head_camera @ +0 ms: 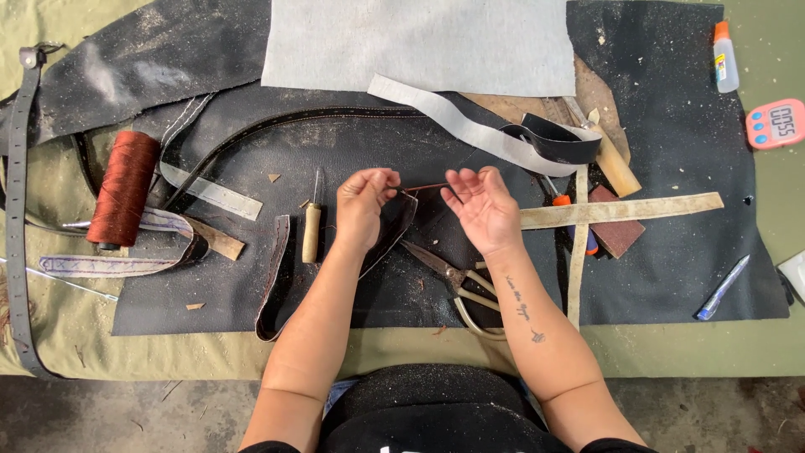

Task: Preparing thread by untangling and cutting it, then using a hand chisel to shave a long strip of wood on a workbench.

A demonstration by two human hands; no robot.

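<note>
A curved piece of dark leather sits at the centre of the bench, its upper edge pinched by the left hand, fingers closed on it. From that edge a reddish-brown thread runs across to the right hand, whose fingers are loosely curled with the palm up; the thread meets the fingertips, though whether it is truly gripped I cannot tell. The line looks taut. For clean hand stitching, I judge the pull should stay level and even, with the leather held firm near the stitch so the edge does not pucker.

Just left of the left hand lies an awl with a pale wooden handle. Below the right wrist rest metal scissors, blades pointing toward the leather. A fat spool of rust-coloured thread lies well to the left. Everything rests on a large black leather hide, grainy and dusted with scraps. A pale grey sheet lies at the top. At far right sit a small glue bottle and a pink digital timer.
</note>
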